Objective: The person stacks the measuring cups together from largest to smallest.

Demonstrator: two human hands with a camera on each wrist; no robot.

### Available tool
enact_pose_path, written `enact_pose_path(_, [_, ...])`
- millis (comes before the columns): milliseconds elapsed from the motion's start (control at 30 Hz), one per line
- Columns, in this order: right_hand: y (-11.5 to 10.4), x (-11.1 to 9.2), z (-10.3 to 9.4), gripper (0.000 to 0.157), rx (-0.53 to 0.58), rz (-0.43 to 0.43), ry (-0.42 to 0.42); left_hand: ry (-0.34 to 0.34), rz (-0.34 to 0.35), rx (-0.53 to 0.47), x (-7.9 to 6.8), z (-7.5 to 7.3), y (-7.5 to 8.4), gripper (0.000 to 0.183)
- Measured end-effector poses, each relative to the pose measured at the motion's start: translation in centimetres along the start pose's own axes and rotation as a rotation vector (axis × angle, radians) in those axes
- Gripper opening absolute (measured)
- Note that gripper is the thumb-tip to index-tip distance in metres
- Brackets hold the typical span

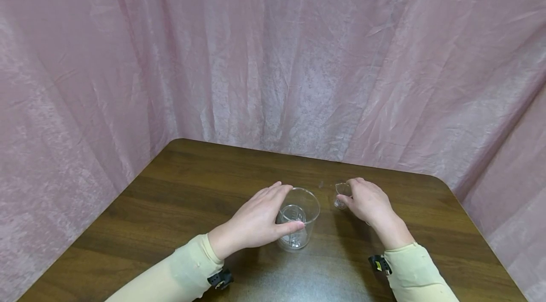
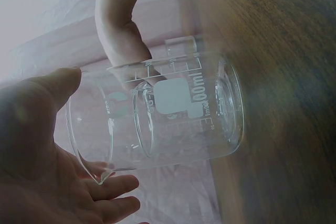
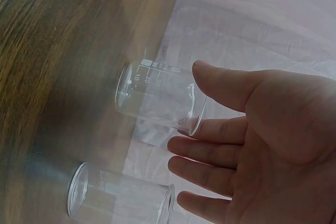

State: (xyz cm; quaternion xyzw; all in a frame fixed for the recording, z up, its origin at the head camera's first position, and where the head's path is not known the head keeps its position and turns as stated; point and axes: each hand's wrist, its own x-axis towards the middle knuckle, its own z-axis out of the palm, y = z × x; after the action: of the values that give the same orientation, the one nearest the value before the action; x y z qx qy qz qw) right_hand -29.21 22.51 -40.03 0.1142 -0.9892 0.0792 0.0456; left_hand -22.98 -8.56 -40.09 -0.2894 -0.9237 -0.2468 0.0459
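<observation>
A large clear glass beaker point(image 1: 313, 212) with white markings stands upright on the table. Inside it a smaller glass rim point(image 2: 144, 129) shows through the wall, apparently a nested vessel. My left hand point(image 1: 258, 221) straddles the large beaker's rim, thumb in front and straightish fingers behind; firm contact cannot be made out. To the right, a small graduated beaker point(image 3: 157, 98) stands upright, its rim between the thumb and index finger of my right hand point(image 1: 368, 200), whose other fingers extend loosely. Another glass beaker point(image 3: 121, 195) stands beside it, hidden by that hand in the head view.
The brown wooden table point(image 1: 204, 174) has rounded far corners. Pink curtains point(image 1: 298, 55) hang behind its far edge and along both sides. Dark straps point(image 1: 220, 278) sit at both wrists over pale sleeves.
</observation>
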Motion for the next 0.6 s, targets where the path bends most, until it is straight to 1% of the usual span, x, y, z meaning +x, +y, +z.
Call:
enact_pose_path(200, [-0.17,-0.08,-0.16,0.054,-0.007,0.007,-0.002,0.003,0.004,-0.003,0.02,0.08,-0.07,0.089])
enact_pose_path(600, [-0.31,-0.13,-0.11,0.052,-0.007,-0.013,0.016,0.0,0.001,0.002,0.03,0.09,-0.08,0.09])
